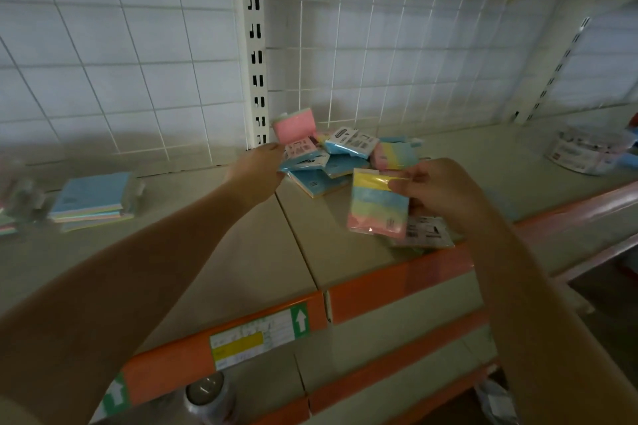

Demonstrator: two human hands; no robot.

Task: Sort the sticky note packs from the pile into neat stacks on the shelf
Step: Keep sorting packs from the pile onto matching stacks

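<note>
**Two hands at the pile, one stack on the left**

The person stands at a beige shelf [214, 252] with an orange front edge, both bare arms stretched over it. The right hand [438, 193] pinches one striped pack [378, 205] by its upper right corner, thumb and fingers curled on the wrapper; the pack hangs tilted above the shelf, banded yellow, blue, yellow-green and pink from top to bottom. The left hand [257, 167] reaches into the left side of the pile [345, 159], its fingers hidden behind the hand, so I cannot tell whether it grips anything; it touches a blue pack at the pile's edge.

The pile lies at the back of the shelf by the slotted upright [257, 69]. I count about eight packs in it, heaped and overlapping at all angles: one pink pack [293, 129] propped up at the back, several blue ones, two showing white printed labels, and one rainbow pack [398, 155] on the right. One more labelled pack [426, 233] lies flat near the front edge, below the right hand.

Well to the left stands one neat stack [95, 198], blue on top with pastel layers beneath. Further left another stack is blurred at the frame edge. At the far right sits a second heap of wrapped goods [587, 152], too blurred to count. Two green arrow stickers and one price label [252, 338] mark the orange edge.
</note>
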